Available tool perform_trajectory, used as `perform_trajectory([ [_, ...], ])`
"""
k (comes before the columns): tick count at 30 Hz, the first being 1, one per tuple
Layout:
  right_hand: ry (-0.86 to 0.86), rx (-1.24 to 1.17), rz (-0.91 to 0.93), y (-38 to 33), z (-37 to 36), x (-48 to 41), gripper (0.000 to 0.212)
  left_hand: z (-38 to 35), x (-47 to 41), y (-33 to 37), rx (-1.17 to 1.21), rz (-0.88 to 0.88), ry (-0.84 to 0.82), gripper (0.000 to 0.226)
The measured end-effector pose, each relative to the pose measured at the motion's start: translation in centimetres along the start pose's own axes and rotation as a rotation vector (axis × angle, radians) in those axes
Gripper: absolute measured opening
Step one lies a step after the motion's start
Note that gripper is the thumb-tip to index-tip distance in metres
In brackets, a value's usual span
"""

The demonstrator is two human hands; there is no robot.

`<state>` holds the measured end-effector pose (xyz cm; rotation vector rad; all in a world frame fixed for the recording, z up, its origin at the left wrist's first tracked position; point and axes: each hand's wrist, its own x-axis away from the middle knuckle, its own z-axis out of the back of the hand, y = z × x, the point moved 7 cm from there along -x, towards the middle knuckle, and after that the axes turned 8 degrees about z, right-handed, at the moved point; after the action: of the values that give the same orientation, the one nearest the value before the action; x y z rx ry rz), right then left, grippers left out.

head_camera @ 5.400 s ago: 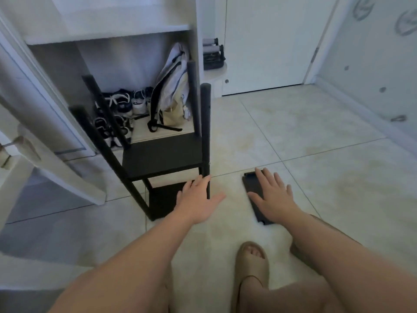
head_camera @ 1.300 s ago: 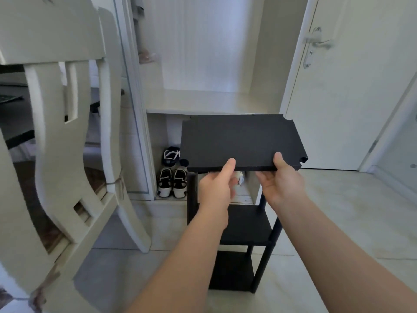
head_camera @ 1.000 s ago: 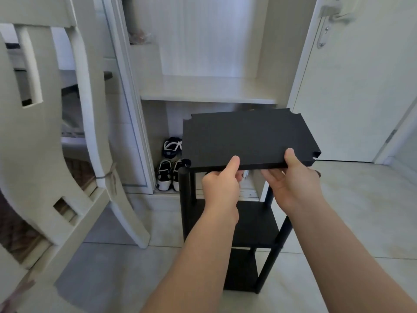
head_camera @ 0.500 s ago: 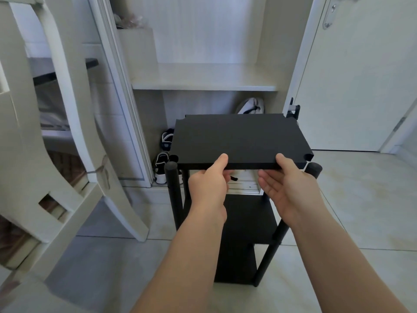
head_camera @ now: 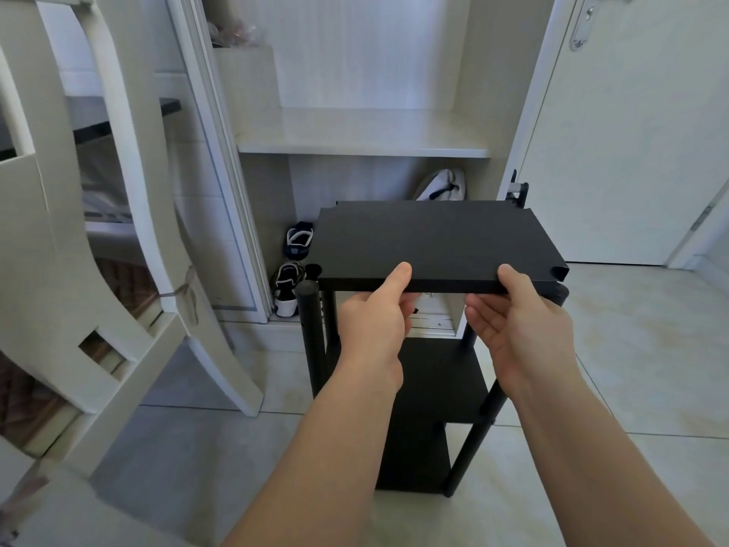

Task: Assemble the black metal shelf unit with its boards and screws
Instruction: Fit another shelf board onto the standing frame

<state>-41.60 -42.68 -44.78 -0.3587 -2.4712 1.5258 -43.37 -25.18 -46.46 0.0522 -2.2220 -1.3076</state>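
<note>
- The flat black rectangular board with notched corners (head_camera: pixel 430 238) hangs roughly level just above the post tops of the slim black metal shelf frame (head_camera: pixel 471 448) and is not yet seated
- The likeliest slip is a notch missing its post: the near-left round black post (head_camera: pixel 309 309) stands just beside the board's near-left corner and a little outside it, while the near-right black post top (head_camera: pixel 562 296) sits under the right notch
- Both grips are on the near edge only, so the far edge carries itself; if it dips it could knock the far posts, which are mostly hidden behind the board, and I cannot tell how those corners line up
- The frame stands unbraced on the pale tiled floor (head_camera: pixel 631 369), so a sideways push while lowering could rock it or splay the posts
- No screws are visible, so the board would probably sit loose once down
- The left hand (head_camera: pixel 372 321) pinches the near edge left of centre, thumb flat on top and fingers curled beneath
- The right hand (head_camera: pixel 520 329) holds the same edge nearer the right corner, thumb on top and fingers cupped below
- Beneath them, the middle black shelf board (head_camera: pixel 442 380) and the bottom black shelf board (head_camera: pixel 414 459) are already fitted between the posts
</note>
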Motion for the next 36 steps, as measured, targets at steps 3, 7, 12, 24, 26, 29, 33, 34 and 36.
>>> perform_trajectory([
  [3,-0.001,-0.006,0.004,-0.2,0.1,0.2,0.020,-0.1,0.3,0.1,-0.002,-0.007,-0.009,0.026],
  [7,0.007,-0.001,0.009,-0.6,0.3,0.3,0.021,-0.3,0.8,0.1,-0.026,-0.027,0.006,0.028],
  [12,-0.014,0.002,0.001,-0.8,0.5,0.7,0.022,-0.1,1.4,0.1,-0.032,-0.027,0.002,0.028],
  [24,-0.078,-0.016,-0.055,0.1,0.2,0.0,0.021,0.3,0.9,0.2,-0.019,-0.011,0.017,0.024],
  [26,-0.077,-0.031,-0.096,0.9,0.1,-0.1,0.019,0.6,0.7,0.0,-0.026,-0.018,0.036,0.024],
  [29,-0.068,-0.013,-0.103,1.4,0.2,-0.2,0.017,0.8,0.4,-0.6,-0.020,-0.005,0.052,0.026],
  [33,-0.046,0.037,-0.093,1.6,0.6,-0.3,0.018,1.0,0.1,-1.2,-0.019,0.003,0.079,0.026],
  [34,-0.040,0.045,-0.097,1.6,0.6,-0.3,0.018,1.1,0.1,-1.3,-0.015,0.009,0.085,0.025],
  [36,-0.031,0.064,-0.102,1.7,0.7,-0.2,0.019,1.2,0.1,-1.6,-0.012,0.018,0.088,0.024],
])
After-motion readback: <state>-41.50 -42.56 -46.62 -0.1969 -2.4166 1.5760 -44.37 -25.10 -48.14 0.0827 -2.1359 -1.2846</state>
